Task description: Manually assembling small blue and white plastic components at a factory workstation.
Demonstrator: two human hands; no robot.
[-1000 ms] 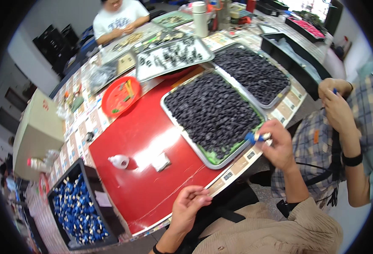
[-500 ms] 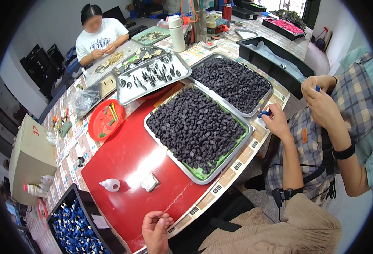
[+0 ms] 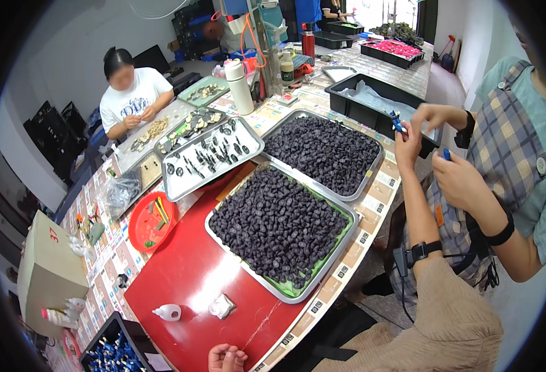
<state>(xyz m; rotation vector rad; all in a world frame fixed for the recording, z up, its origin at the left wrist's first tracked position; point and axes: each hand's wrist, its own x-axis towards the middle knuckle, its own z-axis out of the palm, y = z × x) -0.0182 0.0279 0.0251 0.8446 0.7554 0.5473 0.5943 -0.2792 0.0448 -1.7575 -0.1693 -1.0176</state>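
Counter (image 3: pixel 375 201) spans mid-view, red sheet (image 3: pixel 180 273) at 7. Tray (image 3: pixel 330 257) of blk pcs (image 3: pixel 279 223) sits ctr; dk bin (image 3: pixel 138 340) w/ blue-white pcs (image 3: pixel 115 356), 7:30. R hand (image 3: pixel 409 146) at 2:30; L hand (image 3: pixel 226 358), 6:30, curled, part cropped, can't tell its grip. Blue pc (image 3: pixel 397 121) at 2, pinched in R grip.

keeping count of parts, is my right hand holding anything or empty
Not empty: a small blue item shows in the grip of the right hand; one piece or several, I cannot tell.
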